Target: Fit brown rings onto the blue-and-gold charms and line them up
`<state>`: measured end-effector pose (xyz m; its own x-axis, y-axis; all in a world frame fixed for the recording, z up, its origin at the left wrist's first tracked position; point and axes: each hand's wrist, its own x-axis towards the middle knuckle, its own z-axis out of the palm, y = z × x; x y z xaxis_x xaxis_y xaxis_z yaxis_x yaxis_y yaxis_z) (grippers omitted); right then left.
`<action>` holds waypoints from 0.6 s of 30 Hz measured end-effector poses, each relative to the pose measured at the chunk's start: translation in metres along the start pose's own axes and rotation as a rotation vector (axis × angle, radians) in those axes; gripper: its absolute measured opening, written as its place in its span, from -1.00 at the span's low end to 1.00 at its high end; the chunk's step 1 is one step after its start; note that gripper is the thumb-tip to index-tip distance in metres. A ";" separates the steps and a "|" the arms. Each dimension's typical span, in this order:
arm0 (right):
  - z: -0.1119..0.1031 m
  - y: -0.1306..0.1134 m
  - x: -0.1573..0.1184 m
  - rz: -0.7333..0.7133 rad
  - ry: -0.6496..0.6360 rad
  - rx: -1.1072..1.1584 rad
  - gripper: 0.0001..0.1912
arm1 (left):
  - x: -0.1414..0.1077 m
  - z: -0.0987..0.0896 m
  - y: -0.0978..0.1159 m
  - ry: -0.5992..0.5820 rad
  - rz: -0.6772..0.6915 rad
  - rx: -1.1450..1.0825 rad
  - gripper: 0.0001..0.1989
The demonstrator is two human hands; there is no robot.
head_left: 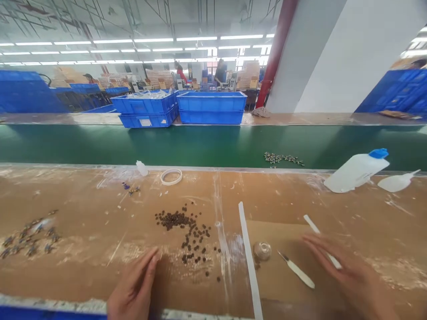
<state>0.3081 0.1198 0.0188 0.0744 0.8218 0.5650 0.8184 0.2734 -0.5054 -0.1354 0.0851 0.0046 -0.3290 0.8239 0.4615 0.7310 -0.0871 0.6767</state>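
My left hand [135,286] rests low over the brown work surface, fingers stretched out and thumb alongside, nothing visible in it. Just beyond it and to its right lies a scattered heap of small dark round pieces [175,219]. On the right, my right hand [347,273] is open with fingers extended, slightly blurred, above a white strip [313,225]. To its left, a craft knife [300,274] with a pale handle lies on a brown sheet [276,229]. A small clear glass cup [262,251] stands left of the knife, beside a longer white strip [248,262].
Small metallic parts [31,238] lie far left. A tape roll [171,177] and a small white bottle [142,168] sit near the green belt [213,146]. A large blue-capped bottle [356,173] leans at right. Blue crates [211,109] stand beyond; people work in the background.
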 end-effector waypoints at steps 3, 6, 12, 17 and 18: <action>0.002 -0.014 -0.056 -0.021 -0.094 -0.060 -0.61 | -0.017 0.004 0.017 -0.026 0.177 -0.021 -0.83; 0.013 -0.010 -0.078 -0.020 -0.117 -0.063 -0.56 | -0.027 0.011 0.035 -0.076 0.298 -0.014 -0.83; 0.027 -0.004 -0.070 0.008 -0.107 -0.008 -0.59 | -0.035 0.029 0.063 -0.165 0.377 0.024 -0.81; 0.022 -0.017 -0.054 0.084 -0.083 0.009 -0.61 | -0.025 0.039 0.064 -0.161 0.388 0.074 -0.78; 0.022 -0.019 -0.053 0.103 -0.072 0.002 -0.61 | -0.021 0.041 0.063 -0.158 0.379 0.091 -0.79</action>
<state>0.2761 0.0817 -0.0154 0.1170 0.8791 0.4620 0.8075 0.1866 -0.5596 -0.0585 0.0849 0.0139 0.0642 0.8194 0.5696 0.8351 -0.3566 0.4189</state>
